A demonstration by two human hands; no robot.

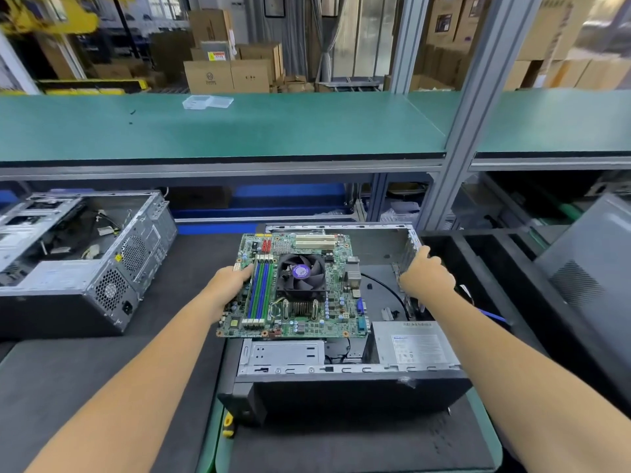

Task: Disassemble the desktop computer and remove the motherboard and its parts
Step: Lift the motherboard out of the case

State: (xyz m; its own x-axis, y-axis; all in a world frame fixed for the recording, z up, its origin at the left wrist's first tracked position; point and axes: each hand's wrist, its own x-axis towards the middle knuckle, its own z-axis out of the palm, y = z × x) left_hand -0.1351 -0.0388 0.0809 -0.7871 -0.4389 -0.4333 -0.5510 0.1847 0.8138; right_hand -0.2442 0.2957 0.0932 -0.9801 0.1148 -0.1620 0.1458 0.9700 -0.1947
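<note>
A green motherboard (pixel 309 314) with a black CPU fan (pixel 301 273) and blue and green memory slots is lifted above the open desktop case (pixel 345 370), tilted over its left part. My left hand (pixel 229 279) grips the board's left edge, thumb on top by the memory slots. My right hand (pixel 425 276) holds the case's rear right wall, fingers over its top edge. Inside the case, a grey power supply (pixel 415 346) and a metal drive cage (pixel 283 356) sit along the near side, and a black cable lies on the bare floor.
A second opened computer case (pixel 82 257) lies at left on the dark mat. A black divided bin (pixel 478 268) and a grey case panel (pixel 594 268) stand at right. A green shelf (pixel 239 131) runs above. A yellow-handled tool (pixel 228 425) lies by the case's near-left corner.
</note>
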